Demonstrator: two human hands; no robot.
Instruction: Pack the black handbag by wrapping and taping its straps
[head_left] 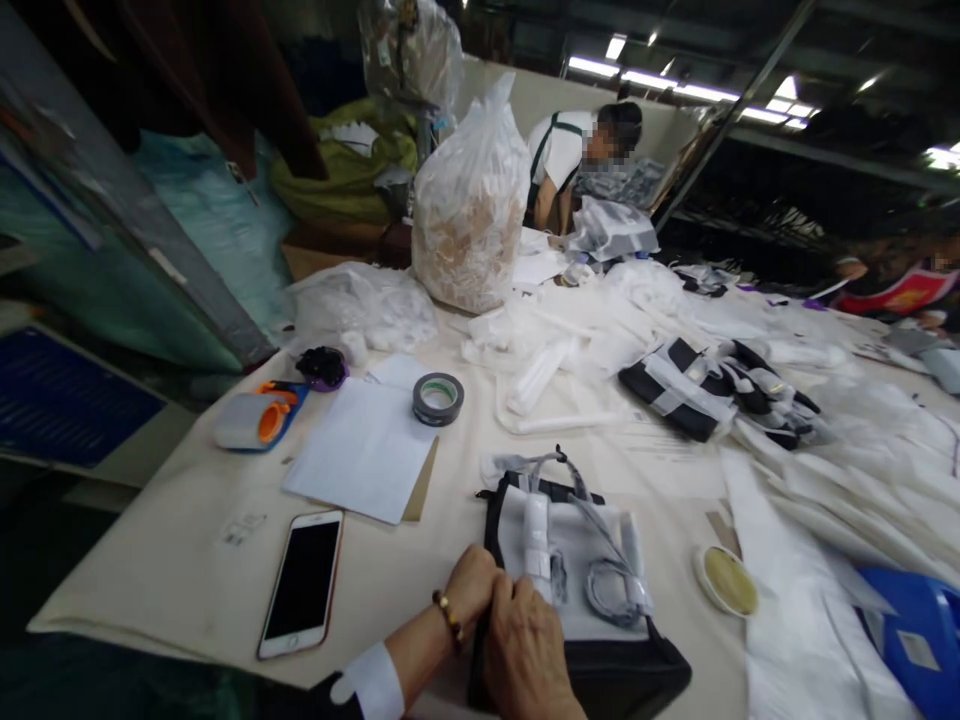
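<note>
A black handbag (600, 670) is in front of me at the table's front edge. White padding covers its near face, and its handles and straps are wrapped in thin white material and clear film. My left hand (474, 583), with a beaded bracelet at the wrist, is closed at the bag's left edge. Right beside it, my right hand (525, 640) grips the same edge with bent fingers. Both sets of fingertips are partly hidden, so the exact spot they pinch cannot be made out.
Left of the bag lie a phone (301, 583), white paper sheets (356, 440), a grey tape roll (437, 399) and a tape dispenser (255, 418). On the right are a round tub (726, 580), wrapped black bags (679, 385) and a blue container (911, 630). A person (561, 150) bends over the far end.
</note>
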